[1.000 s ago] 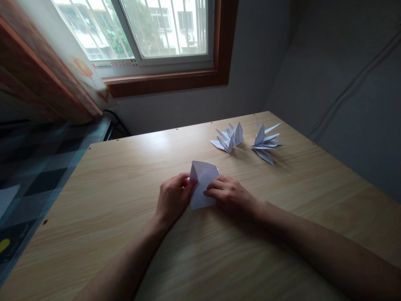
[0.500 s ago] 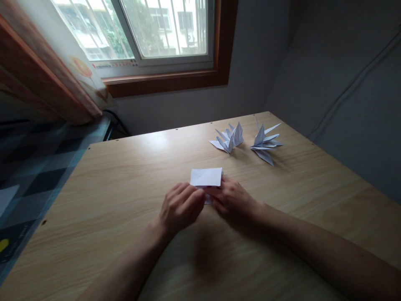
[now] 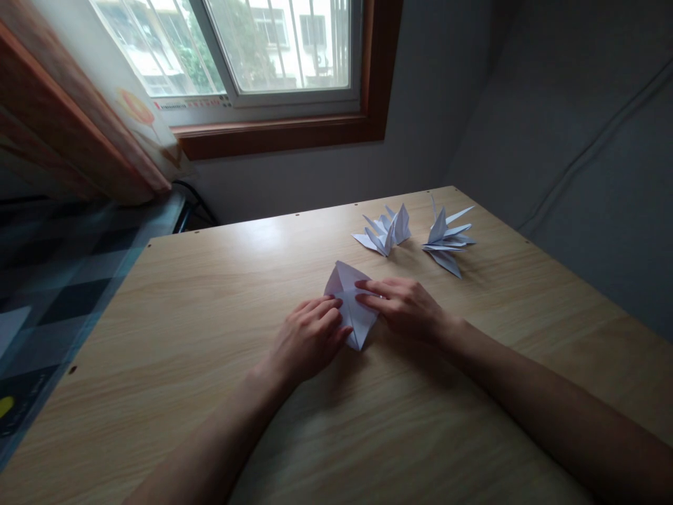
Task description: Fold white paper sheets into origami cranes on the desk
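My left hand (image 3: 308,338) lays bent fingers on the folded paper's (image 3: 349,289) left side, my right hand (image 3: 413,306) straighter ones on its right; whether either pinches it, I cannot tell. It's over the wooden table (image 3: 184,315), nearer me than two spiky paper shapes (image 3: 388,235).

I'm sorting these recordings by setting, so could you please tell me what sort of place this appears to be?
Probably a room in a home, though I can't be certain: a flower-printed curtain hangs by a wood-framed window, and a checked cover lies at the left.
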A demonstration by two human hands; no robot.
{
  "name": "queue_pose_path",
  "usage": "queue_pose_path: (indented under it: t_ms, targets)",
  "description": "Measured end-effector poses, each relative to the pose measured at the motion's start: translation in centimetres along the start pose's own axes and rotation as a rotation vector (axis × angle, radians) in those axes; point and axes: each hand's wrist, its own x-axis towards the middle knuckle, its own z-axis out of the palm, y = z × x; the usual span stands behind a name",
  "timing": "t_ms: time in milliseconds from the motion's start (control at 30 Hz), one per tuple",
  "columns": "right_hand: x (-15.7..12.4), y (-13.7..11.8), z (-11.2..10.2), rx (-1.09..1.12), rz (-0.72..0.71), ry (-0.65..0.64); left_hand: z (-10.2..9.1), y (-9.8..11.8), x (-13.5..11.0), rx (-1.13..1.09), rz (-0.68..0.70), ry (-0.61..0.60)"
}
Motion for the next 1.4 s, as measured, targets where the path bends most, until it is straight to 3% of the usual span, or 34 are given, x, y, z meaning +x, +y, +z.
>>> queue_pose_path:
  t_ms: [133,333,500,633,733,867,1000,1100,1200,1400]
  targets:
    - [0.1,0.8,-0.5,-0.082,-0.102,-0.094,0.1,-0.1,0.0,-0.034,-0.008,0.004]
    - [0.6,0.3,-0.9,-0.051,-0.099,-0.228,0.4,-0.5,-0.2,-0.043,0.049,-0.045]
    - [1.0,-0.4,-0.6,-0.038,-0.045,-0.18,0.3,-0.4,-0.3,-0.069,0.101,-0.072]
    - [1.2,-1.2,-0.1,0.017,-0.032,-0.05,0.0,-0.2,-0.1,-0.089,0.097,-0.101]
    - [0.8,-1.3,0.6,0.1,0.07,0.069,0.0,-0.1,-0.1,-0.07,0.104,-0.117]
    - [0.1,-0.6,1.5,0.289,0.396,0.181,0.0,-0.1,-0.1,-0.033,0.121,-0.121]
    - [0.3,0.3,2.0,0.488,0.612,0.122,-0.2,0.0,-0.1,-0.041,0.138,-0.129]
    - [0.9,0.3,1.9,0.595,0.662,0.05,-0.3,0.2,0.0,-0.053,0.15,-0.173]
    - [1.3,0.1,1.7,0.606,0.71,0.063,-0.6,0.3,0.1,-0.062,0.142,-0.237]
    - [1.4,0.0,1.5,0.487,0.616,0.049,-0.9,0.6,0.3,-0.048,0.127,-0.273]
